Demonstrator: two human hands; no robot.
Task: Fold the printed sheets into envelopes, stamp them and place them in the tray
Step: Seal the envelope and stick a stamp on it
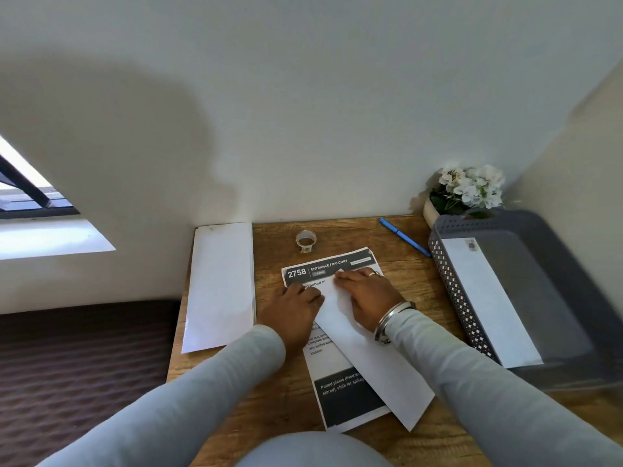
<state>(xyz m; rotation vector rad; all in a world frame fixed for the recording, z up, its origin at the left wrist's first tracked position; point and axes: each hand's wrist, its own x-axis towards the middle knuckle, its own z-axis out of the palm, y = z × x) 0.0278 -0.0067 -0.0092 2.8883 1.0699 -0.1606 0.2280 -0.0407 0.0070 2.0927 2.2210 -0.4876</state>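
White underside is being shown as the printed sheet (344, 396), on the wooden desk (354, 234), is being pressed down by the left hand (296, 305) and right hand (367, 294), fingers laid flat, likely to set a crease; the grey tray (451, 281) is being left within reach.

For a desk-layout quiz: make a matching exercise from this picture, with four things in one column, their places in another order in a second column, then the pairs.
Things
1. blue plastic pen
2. small clear roll
3. stack of blank white sheets
4. stamped white envelope

Places
A. inside the grey perforated plastic tray
B. along the left edge of the wooden desk
C. just beyond the top of the printed sheet
D. near the back edge, left of the tray

Pairs: 1-D, 2-C, 3-B, 4-A
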